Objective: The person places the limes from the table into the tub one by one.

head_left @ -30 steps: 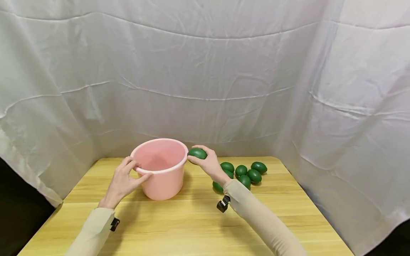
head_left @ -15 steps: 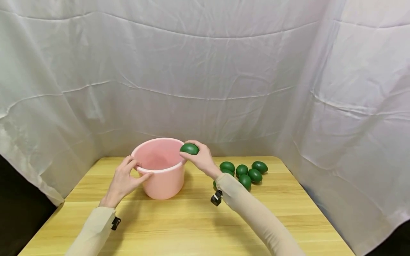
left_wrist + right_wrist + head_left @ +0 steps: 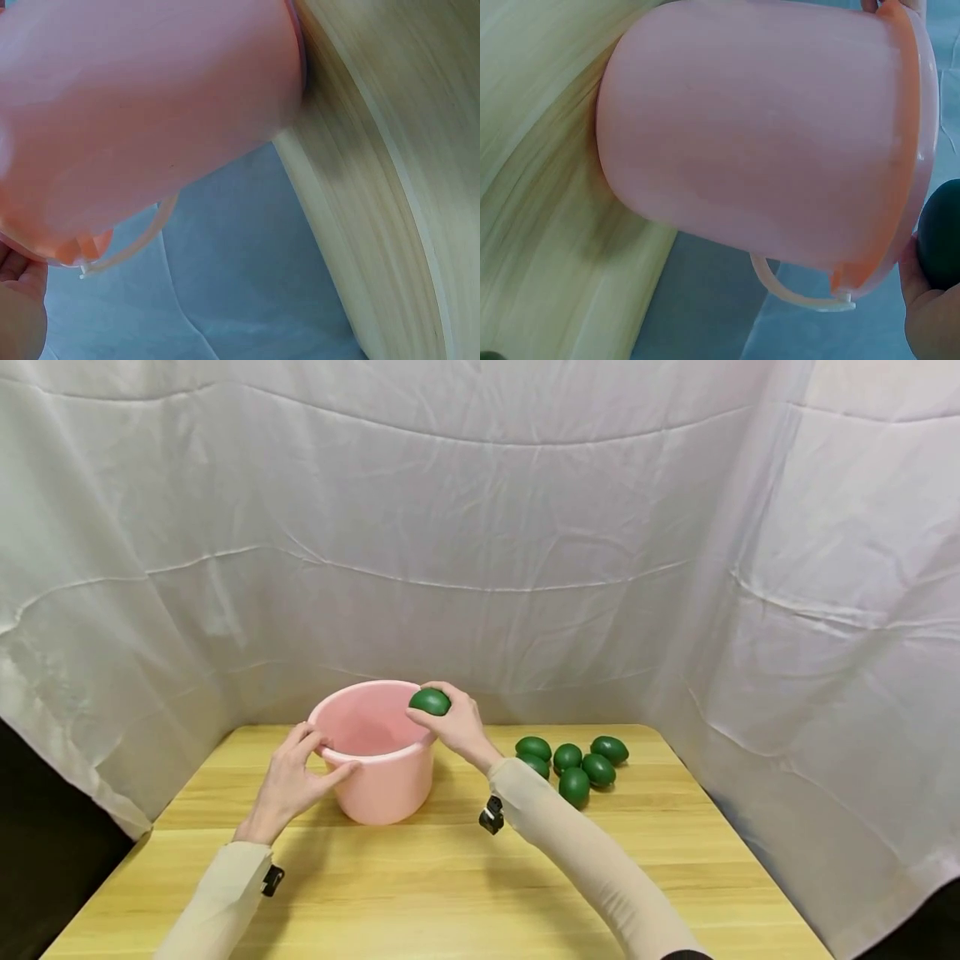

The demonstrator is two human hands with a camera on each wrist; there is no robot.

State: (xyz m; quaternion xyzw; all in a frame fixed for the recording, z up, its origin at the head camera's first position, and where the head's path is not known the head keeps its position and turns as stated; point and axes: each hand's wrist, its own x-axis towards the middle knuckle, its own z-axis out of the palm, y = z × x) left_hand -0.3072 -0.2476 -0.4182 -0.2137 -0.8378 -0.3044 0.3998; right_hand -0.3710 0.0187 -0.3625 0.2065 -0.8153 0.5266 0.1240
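Note:
A pink plastic bucket [image 3: 384, 789] stands upright on the left part of the table. My left hand [image 3: 288, 785] grips its near left rim, fingers over the edge and thumb along the outside. With fingers and thumb my right hand [image 3: 463, 728] holds a dark green, smooth oval fruit [image 3: 431, 702] at the bucket's right rim, overlapping the opening in the head view. In the right wrist view the fruit [image 3: 941, 236] sits just beyond the rim. The bucket's bottom inside is hidden by its near wall.
Several more green fruits [image 3: 574, 787] lie grouped on the wooden table [image 3: 420, 893], right of the bucket. A pale curved handle [image 3: 791, 298] hangs off the bucket's far side. Pale curtains [image 3: 480, 527] enclose the back and sides.
My right hand has carried the green fruit leftward and slightly up, from beside the bucket to over its right rim. The left hand has stayed on the rim.

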